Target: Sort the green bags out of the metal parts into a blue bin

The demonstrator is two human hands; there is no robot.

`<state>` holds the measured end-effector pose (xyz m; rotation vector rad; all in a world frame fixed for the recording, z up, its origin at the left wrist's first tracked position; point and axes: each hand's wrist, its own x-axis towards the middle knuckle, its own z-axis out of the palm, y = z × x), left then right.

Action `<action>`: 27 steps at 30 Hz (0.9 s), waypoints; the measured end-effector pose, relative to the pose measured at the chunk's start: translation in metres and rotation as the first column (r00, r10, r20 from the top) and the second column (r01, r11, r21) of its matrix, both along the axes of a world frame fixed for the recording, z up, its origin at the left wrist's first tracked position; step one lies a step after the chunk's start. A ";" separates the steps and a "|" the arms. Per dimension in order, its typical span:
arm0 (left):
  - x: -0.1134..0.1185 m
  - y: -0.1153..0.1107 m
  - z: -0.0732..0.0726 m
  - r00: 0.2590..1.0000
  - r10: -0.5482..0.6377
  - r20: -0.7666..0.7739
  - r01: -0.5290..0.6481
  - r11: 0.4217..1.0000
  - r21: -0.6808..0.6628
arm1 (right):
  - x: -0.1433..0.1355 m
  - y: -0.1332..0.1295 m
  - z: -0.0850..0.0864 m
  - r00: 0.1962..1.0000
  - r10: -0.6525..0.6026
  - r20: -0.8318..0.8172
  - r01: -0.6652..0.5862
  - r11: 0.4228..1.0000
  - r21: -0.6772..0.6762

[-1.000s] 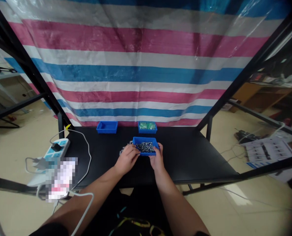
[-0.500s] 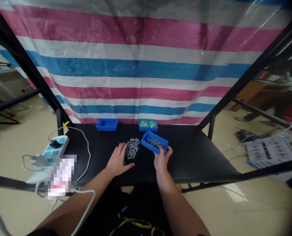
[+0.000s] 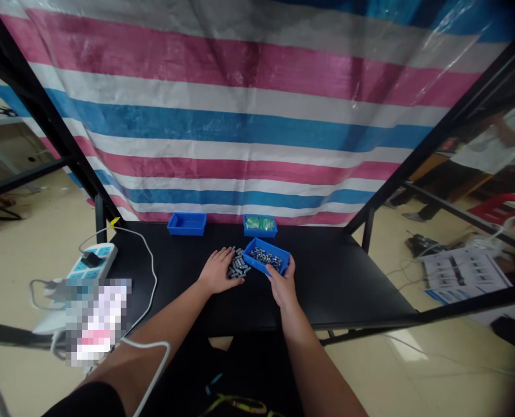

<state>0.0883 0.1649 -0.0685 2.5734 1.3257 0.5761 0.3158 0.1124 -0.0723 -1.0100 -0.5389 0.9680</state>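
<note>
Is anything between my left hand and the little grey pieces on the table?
No. The left hand lies flat right beside the pile of grey pieces, seemingly touching it. The blue tray sits on the pile's other side.

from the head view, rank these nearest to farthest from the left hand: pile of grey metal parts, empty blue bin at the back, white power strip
1. The pile of grey metal parts, touching the left hand on its right side.
2. The empty blue bin, at the back of the table, beyond and slightly left of the hand.
3. The white power strip, off at the table's left edge.
</note>
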 end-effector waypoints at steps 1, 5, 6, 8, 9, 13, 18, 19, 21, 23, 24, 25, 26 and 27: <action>0.000 0.000 0.000 1.000 -0.002 0.004 0.002 1.000 -0.003 | 0.001 0.000 -0.001 1.000 0.004 0.008 -0.003 1.000 -0.007; -0.002 -0.001 0.001 1.000 -0.006 0.031 0.007 1.000 -0.008 | 0.006 -0.002 -0.002 0.993 -0.015 0.113 0.016 1.000 -0.005; -0.002 -0.001 0.000 0.999 -0.007 0.040 0.008 1.000 -0.009 | 0.006 -0.002 -0.001 0.986 -0.032 0.162 0.030 0.999 0.014; -0.003 -0.001 0.000 0.998 -0.009 0.055 0.010 1.000 -0.013 | 0.007 -0.003 0.003 0.963 -0.062 0.262 0.047 0.997 0.064; -0.003 -0.001 0.000 0.998 -0.009 0.059 0.010 1.000 -0.017 | 0.007 -0.003 0.006 0.949 -0.072 0.308 0.046 0.995 0.091; -0.003 0.000 0.000 0.998 -0.006 0.061 0.009 0.999 -0.044 | 0.001 -0.001 0.021 0.868 -0.052 0.494 -0.026 0.988 0.149; -0.004 0.000 0.002 0.998 -0.011 0.068 0.016 0.997 -0.077 | -0.014 0.001 0.039 0.729 -0.038 0.683 -0.080 0.987 0.140; -0.004 0.000 0.002 0.997 -0.008 0.071 0.014 0.997 -0.080 | -0.017 0.001 0.042 0.703 -0.037 0.711 -0.091 0.986 0.142; -0.004 0.000 0.001 0.997 -0.003 0.078 0.010 0.997 -0.082 | -0.021 0.000 0.045 0.645 -0.038 0.763 -0.112 0.983 0.144; -0.004 0.000 0.001 0.996 -0.003 0.087 0.009 0.997 -0.078 | -0.023 0.000 0.047 0.582 -0.052 0.812 -0.117 0.982 0.146; -0.005 0.000 0.000 0.996 -0.002 0.092 0.009 0.997 -0.076 | -0.024 0.000 0.048 0.548 -0.061 0.835 -0.116 0.982 0.148; -0.005 0.001 0.000 0.995 -0.003 0.097 0.010 0.997 -0.073 | -0.024 0.000 0.048 0.511 -0.073 0.856 -0.116 0.981 0.153; -0.005 0.001 0.000 0.995 -0.003 0.102 0.011 0.997 -0.071 | -0.024 0.000 0.049 0.474 -0.087 0.876 -0.118 0.980 0.161; -0.005 0.001 -0.001 0.994 -0.003 0.107 0.010 0.998 -0.069 | -0.025 0.000 0.050 0.437 -0.101 0.894 -0.124 0.977 0.171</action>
